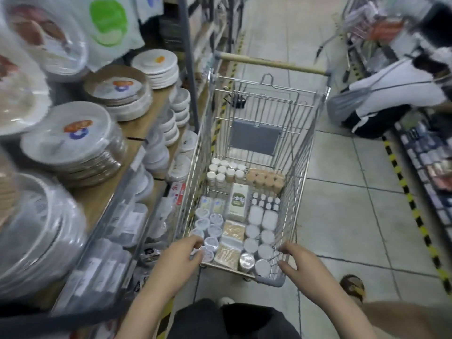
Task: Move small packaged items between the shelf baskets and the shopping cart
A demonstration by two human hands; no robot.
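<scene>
Cart status: shopping cart [244, 148] stands in the aisle just beside the left-hand shelf [127, 152], its near end directly below the camera. Basket floor is packed over its near half with small packaged items [234, 216]: white-lidded jars toward the far side, round lidded tubs along the left and right, flat packets of wooden sticks down the middle, one green-labelled box. Far half of the basket is bare wire.

Left hand [182, 253]: at the near left corner of the cart, fingers loosely curled over the rim; cannot tell whether they hold a tub or only touch the wire. Right hand [297, 261]: at the near right corner, fingers spread and slightly bent, resting at the rim, nothing in it.

Shelf carries wrapped stacks of disposable plates [71, 143] and bowls [179, 104]; clear packets sit on the lower tier. No basket on the shelf can be made out.

Judgement: transfer looks well along if loading, barely begun if unloading; neither hand visibly carries an item.

Second person [391, 94] crouches at the right shelving, well apart.
</scene>
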